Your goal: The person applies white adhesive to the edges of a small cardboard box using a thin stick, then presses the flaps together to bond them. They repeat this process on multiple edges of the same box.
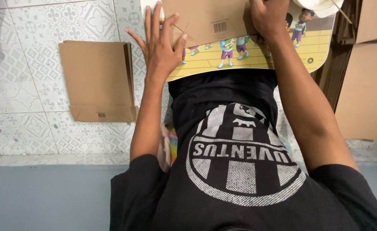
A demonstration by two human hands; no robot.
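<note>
A: What's in hand at the top centre of the frame?

B: A flat brown bag (205,19) lies on a small table (299,51) with cartoon figures printed on its yellow top. The left hand (158,47) is spread, fingers splayed and palm down, on the bag's left edge where it meets the table.

A: And the other hand?

B: The right hand (267,15) sits at the top, right of centre, fingers curled down onto the bag's right side. The frame edge cuts it off, so I can't tell whether it is pinching a fold or just pressing.

A: Which step would you call this?

B: My guess is a crease or flap being pressed flat: one hand anchors, the other works the edge. The barcoded strip faces up near the middle of the bag.

A: Anything finished nearby?

B: At upper left, on the patterned floor tiles (25,128), lies a stack (98,79) of similar flat bags, well apart from the table. At the right edge stand more brown sheets (368,85), leaning or piled; I can't tell which.

A: What would the next move call for?

B: Probably keeping the spread palm firm so the bag doesn't slide on the smooth top, and running the fold evenly along the edge. A thin stick (340,12) and something white sit at the upper right corner of the table, close to the right wrist, so that arm wants care not to knock them.
</note>
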